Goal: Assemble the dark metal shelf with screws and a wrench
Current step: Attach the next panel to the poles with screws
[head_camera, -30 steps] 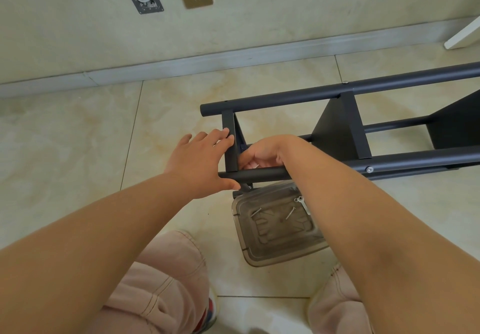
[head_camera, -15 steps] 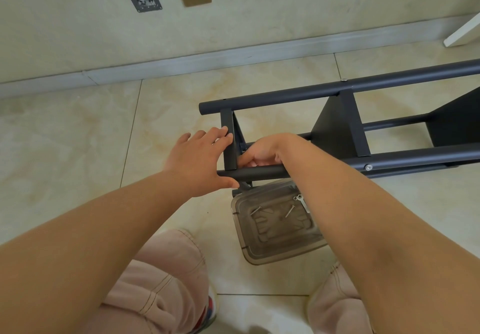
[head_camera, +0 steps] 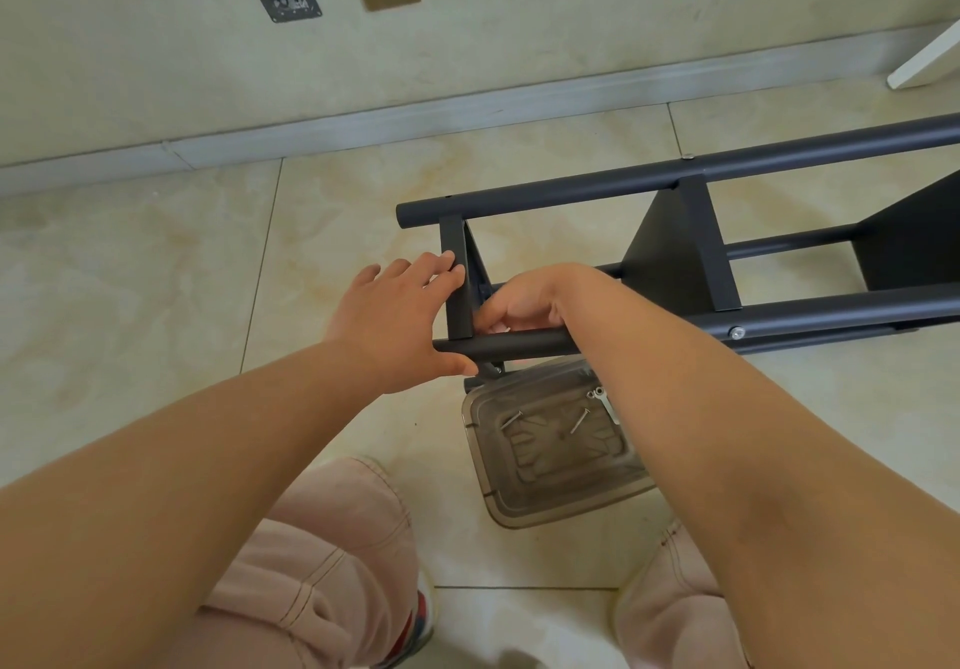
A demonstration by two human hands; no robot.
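Right now the shelf lies on its side on the floor, its long tubes running off to your right, and the end panel by your hands is the part at risk. Your left hand rests against that panel with fingers straight and spread, thumb under the near tube; that is a brace, not a grip, so a hard turn could let the frame roll or the panel slip off its hole. Your right hand is curled between the tubes just inside the panel; whether it pinches a screw or tool I cannot tell, since the fingers are hidden. If it is a screw, starting it crooked would bind the thread, and a dropped one could roll under the frame. The clear tray sits just under the near tube, partly behind your right forearm, so reaching it means lifting that arm. Inside lie two screws and a small wrench.
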